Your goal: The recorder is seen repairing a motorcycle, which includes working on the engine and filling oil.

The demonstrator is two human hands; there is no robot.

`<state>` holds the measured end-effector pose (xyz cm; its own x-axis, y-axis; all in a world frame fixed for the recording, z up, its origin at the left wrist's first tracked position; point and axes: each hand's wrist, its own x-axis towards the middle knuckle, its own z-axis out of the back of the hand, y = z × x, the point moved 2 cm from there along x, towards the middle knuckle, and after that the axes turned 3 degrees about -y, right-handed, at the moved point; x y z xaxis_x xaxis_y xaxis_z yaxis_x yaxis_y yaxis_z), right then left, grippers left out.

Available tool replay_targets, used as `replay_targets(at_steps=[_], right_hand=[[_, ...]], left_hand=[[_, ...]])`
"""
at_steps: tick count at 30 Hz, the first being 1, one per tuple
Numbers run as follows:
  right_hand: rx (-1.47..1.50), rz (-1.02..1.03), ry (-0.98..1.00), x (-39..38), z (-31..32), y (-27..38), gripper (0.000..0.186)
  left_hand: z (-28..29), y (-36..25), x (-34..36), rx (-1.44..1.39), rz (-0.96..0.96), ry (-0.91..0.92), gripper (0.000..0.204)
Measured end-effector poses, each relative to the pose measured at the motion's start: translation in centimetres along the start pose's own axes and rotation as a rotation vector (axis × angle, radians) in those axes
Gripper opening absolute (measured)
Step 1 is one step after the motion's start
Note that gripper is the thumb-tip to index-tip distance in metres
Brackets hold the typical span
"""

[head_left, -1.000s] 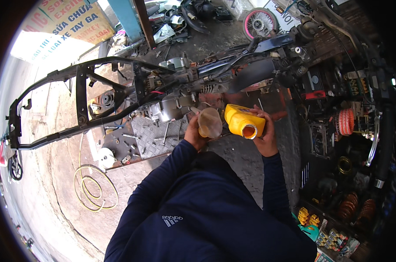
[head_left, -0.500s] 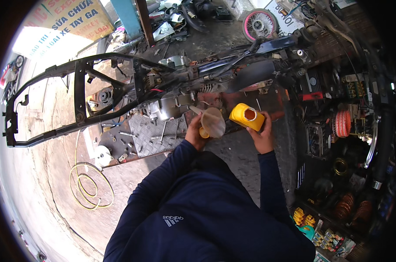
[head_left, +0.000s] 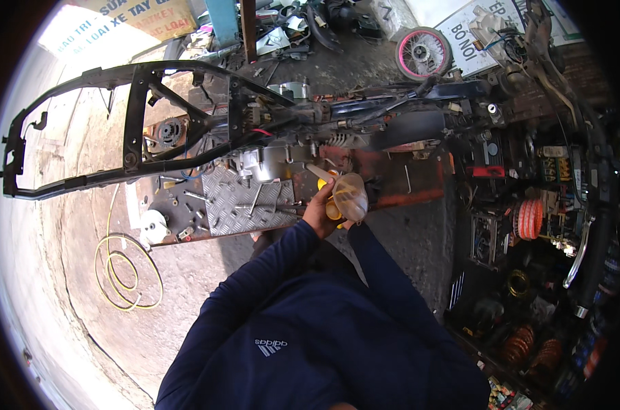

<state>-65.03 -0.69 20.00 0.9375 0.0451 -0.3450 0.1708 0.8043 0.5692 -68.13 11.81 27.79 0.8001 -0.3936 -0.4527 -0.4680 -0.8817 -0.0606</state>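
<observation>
One translucent funnel, right of the silver engine casing and on the wearer's side of it, in the curled fingers of the left hand. Also there, the right hand, mostly hidden behind the funnel: cannot tell how far open, or holding what. Directly on the casing's wearer side, a patterned metal plate; far right beyond it, a pink-rimmed wheel.

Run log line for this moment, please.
Left hand: holding translucent funnel; right hand: mostly hidden; yellow item: partly hidden; ahead: motorcycle frame
</observation>
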Motion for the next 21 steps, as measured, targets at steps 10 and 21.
replay_targets(at_steps=[10,21], right_hand=[[0.057,0.051,-0.094,-0.2,-2.2,0.7,0.065],[0.157,0.075,-0.09,-0.8,-1.9,-0.6,0.059]], left_hand=[[-0.1,-0.3,-0.1,-0.011,0.019,-0.078,0.052],[-0.7,-0.4,-0.5,0.031,-0.007,-0.067,0.053]])
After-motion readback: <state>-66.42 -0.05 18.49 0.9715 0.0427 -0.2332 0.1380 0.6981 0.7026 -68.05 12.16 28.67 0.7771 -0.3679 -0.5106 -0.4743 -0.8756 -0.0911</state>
